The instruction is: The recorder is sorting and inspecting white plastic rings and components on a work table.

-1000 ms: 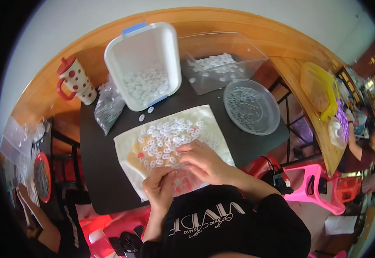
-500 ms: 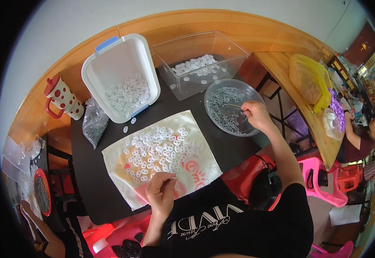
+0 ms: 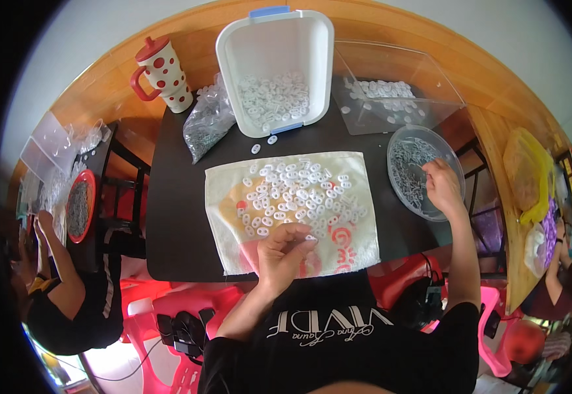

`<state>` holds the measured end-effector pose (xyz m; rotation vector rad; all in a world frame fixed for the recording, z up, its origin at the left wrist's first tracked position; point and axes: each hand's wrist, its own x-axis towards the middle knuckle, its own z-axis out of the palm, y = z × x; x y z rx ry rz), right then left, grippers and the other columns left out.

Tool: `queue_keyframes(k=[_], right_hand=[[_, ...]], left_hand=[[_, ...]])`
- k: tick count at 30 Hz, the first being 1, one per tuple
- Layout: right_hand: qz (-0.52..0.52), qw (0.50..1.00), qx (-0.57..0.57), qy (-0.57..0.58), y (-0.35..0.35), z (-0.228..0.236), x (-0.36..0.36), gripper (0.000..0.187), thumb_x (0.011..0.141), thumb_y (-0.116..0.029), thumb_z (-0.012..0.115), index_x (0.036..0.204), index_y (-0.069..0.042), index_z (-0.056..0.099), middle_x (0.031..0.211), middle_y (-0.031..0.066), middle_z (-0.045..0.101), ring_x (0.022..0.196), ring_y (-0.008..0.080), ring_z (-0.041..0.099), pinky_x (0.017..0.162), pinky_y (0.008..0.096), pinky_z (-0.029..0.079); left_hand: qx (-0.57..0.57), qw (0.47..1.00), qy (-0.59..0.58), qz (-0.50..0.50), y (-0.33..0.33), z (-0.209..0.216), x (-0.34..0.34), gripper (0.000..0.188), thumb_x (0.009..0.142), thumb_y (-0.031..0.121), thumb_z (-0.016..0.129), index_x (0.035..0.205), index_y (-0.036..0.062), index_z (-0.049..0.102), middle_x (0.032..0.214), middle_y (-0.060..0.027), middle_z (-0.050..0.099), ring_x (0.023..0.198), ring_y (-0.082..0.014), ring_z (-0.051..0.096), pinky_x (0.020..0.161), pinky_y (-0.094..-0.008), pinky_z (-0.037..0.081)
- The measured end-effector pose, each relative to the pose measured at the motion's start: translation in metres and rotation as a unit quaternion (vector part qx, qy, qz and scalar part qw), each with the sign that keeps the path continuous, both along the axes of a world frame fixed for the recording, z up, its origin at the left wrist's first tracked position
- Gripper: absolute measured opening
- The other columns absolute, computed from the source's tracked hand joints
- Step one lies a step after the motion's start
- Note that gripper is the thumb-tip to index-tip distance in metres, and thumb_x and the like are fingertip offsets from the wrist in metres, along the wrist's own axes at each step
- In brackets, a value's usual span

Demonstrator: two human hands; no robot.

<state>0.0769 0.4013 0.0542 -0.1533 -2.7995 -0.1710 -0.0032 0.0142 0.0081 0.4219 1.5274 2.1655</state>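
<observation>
My left hand (image 3: 280, 259) is closed in a pinch at the near edge of a pale cloth (image 3: 358, 226). Between its thumb and finger is a small white plastic piece (image 3: 310, 238), partly hidden. Many white oval pieces with two holes (image 3: 297, 190) lie scattered over the cloth. At the right, my right hand (image 3: 443, 185) pinches a thin stick, barely visible now, over a round clear tray (image 3: 423, 215). Small grey metal parts, screw-like in shape, (image 3: 409, 174) cover the tray's bottom.
Behind the cloth stands a white bin (image 3: 273, 46) with more white pieces; a clear box (image 3: 423, 65) sits beside it. A bag of metal parts (image 3: 208, 125) and a dotted tumbler (image 3: 166, 79) stand back left. Other people (image 3: 69, 289) sit at both sides.
The view has turned, so the table and its things appear farther right and higher. My left hand still pinches the white piece; my right hand remains over the tray.
</observation>
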Motion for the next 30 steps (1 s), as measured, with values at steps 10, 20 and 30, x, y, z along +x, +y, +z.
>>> queue_keyframes(k=[10, 20, 30], right_hand=[[0.218, 0.706, -0.673, 0.024, -0.199, -0.008, -0.026, 0.011, 0.089, 0.014, 0.059, 0.095, 0.006, 0.061, 0.095, 0.0105, 0.062, 0.083, 0.014, 0.059, 0.073, 0.0245, 0.048], [0.217, 0.797, -0.556, 0.094, -0.238, -0.013, -0.035, 0.007, 0.091, 0.01, 0.061, 0.095, 0.005, 0.061, 0.091, 0.0113, 0.061, 0.077, 0.016, 0.059, 0.067, 0.0248, 0.046], [0.255, 0.871, -0.403, 0.118, -0.241, -0.013, -0.041, 0.008, 0.087, 0.007, 0.063, 0.09, 0.003, 0.057, 0.083, 0.0164, 0.058, 0.069, 0.032, 0.057, 0.06, 0.0377, 0.046]], left_hand=[[0.081, 0.996, -0.006, -0.019, -0.004, -0.004, -0.006, 0.02, 0.094, -0.009, 0.061, 0.11, -0.0011, 0.069, 0.09, -0.006, 0.07, 0.074, -0.009, 0.066, 0.062, -0.0224, 0.052], [0.147, 0.986, -0.074, -0.003, -0.01, -0.008, -0.008, 0.023, 0.092, -0.011, 0.063, 0.111, -0.0024, 0.072, 0.102, -0.0081, 0.071, 0.094, -0.0121, 0.065, 0.084, -0.0234, 0.052], [0.128, 0.991, -0.04, 0.02, -0.01, -0.013, -0.004, 0.021, 0.09, -0.012, 0.064, 0.108, -0.0032, 0.072, 0.098, -0.0062, 0.07, 0.087, -0.01, 0.063, 0.077, -0.0223, 0.051]])
